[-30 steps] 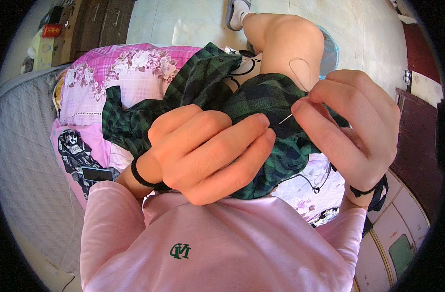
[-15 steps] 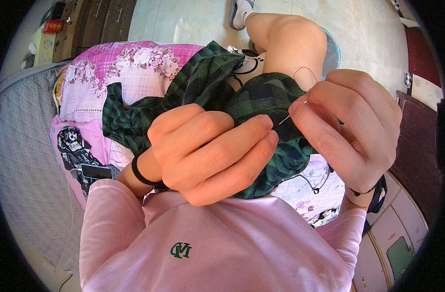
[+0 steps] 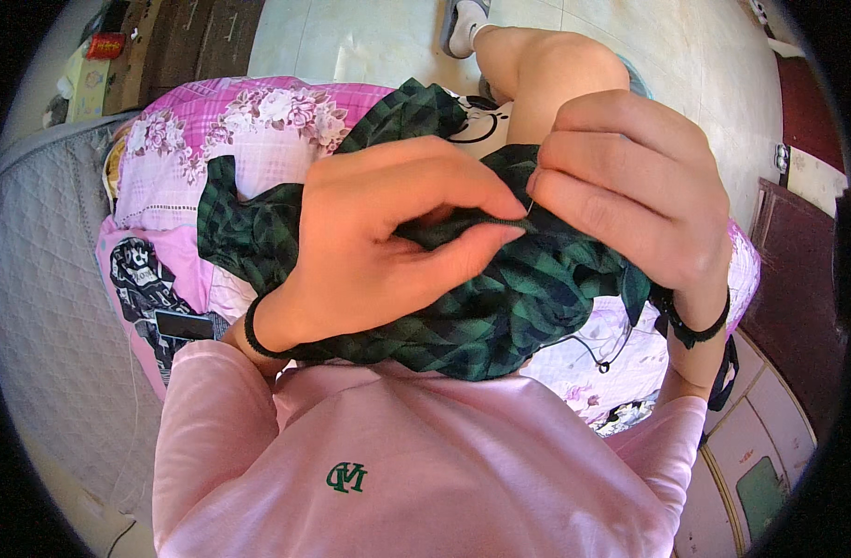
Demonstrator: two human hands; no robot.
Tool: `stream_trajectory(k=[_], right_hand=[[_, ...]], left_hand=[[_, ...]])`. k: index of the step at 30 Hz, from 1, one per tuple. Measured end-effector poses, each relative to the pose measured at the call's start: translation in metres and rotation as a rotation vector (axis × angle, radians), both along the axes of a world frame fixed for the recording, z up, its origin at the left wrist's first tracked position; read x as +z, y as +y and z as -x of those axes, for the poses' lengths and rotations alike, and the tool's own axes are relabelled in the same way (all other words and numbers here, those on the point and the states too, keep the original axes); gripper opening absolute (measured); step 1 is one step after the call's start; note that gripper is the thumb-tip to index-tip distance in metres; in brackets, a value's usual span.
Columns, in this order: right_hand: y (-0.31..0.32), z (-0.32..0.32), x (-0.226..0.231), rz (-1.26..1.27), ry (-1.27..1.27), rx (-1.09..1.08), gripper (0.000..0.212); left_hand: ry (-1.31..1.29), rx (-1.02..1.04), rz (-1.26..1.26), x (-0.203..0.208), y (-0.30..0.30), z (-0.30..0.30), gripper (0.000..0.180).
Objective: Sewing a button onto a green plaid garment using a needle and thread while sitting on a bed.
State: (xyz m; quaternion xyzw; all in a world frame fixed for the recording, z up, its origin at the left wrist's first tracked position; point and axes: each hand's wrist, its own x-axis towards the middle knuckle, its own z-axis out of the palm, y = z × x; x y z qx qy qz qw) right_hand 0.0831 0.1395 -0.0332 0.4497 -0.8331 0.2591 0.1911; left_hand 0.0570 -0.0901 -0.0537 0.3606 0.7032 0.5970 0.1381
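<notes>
A dark green and black plaid cloth [image 3: 486,325] lies bunched across my lap. My left hand [image 3: 351,256] is closed in a pinch, with a fold of that cloth between thumb and index finger. In the fingertips of my right hand [image 3: 644,181] is a thin sewing needle [image 3: 530,206], held just above the pinched fold. Most of the needle is hidden by the fingers, and I cannot tell whether its tip has gone into the cloth.
I sit on pink floral bedding [image 3: 267,116]. A phone [image 3: 184,325] rests at the left by a black-and-white patterned cloth [image 3: 145,277]. Beyond it stands a grey quilted mattress [image 3: 58,307]. A cord with a small ring [image 3: 603,366] lies right of my lap.
My left hand has turned and now pinches a fold of the plaid cloth. My right hand has moved left and up, bringing the needle to that fold.
</notes>
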Motion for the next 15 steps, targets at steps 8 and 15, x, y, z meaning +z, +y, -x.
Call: stream_trajectory(k=[8, 15], right_hand=[[-0.008, 0.004, -0.009, 0.163, -0.189, 0.034, 0.027], [-0.003, 0.005, -0.009, 0.202, -0.482, -0.021, 0.013]], left_hand=[[-0.229, 0.021, 0.084, -0.001, -0.004, -0.003, 0.018], [-0.294, 0.096, 0.086, -0.002, -0.002, -0.004, 0.016]])
